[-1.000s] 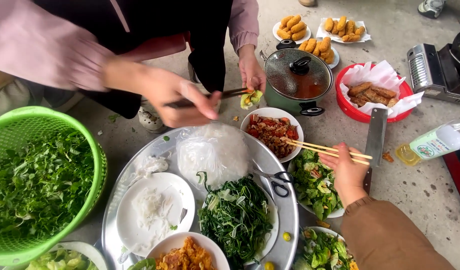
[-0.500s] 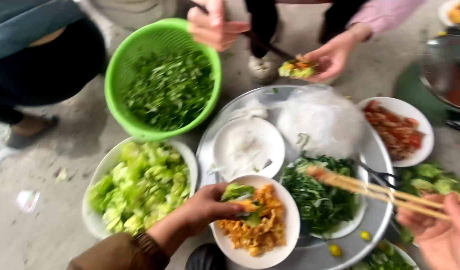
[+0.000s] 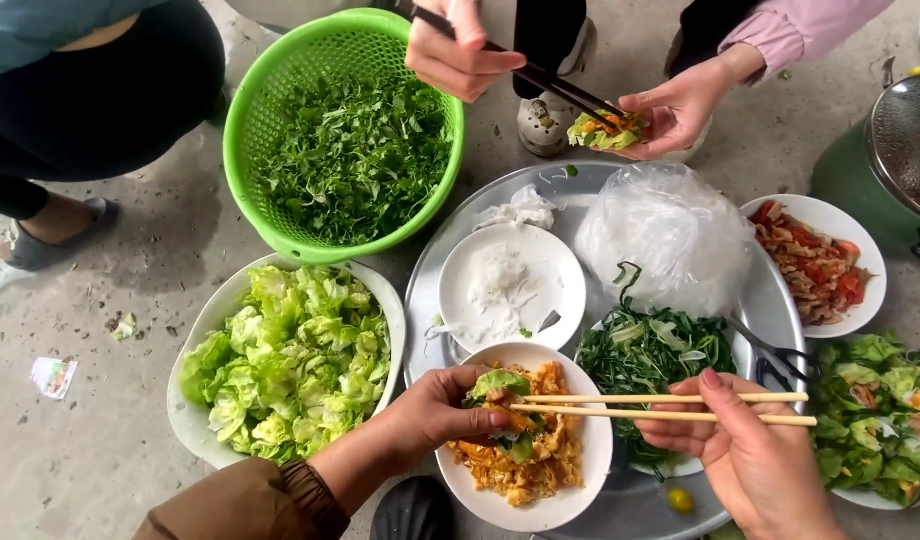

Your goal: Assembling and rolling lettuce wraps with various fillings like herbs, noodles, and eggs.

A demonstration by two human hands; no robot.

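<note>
Lettuce wrap (image 3: 500, 385) sits cupped in left hand (image 3: 435, 410) over egg bowl (image 3: 580, 480); soft, floppy, tears easily (support underneath). Right hand (image 3: 750, 460) fingers pinch chopsticks (image 3: 670, 407), tips at the filling.

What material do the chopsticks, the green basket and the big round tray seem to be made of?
Chopsticks in the right hand: pale and matte, probably bamboo or wood. Green basket: glossy, with moulded slots, so likely plastic. Round tray: grey and reflective, most likely steel or aluminium.
</note>
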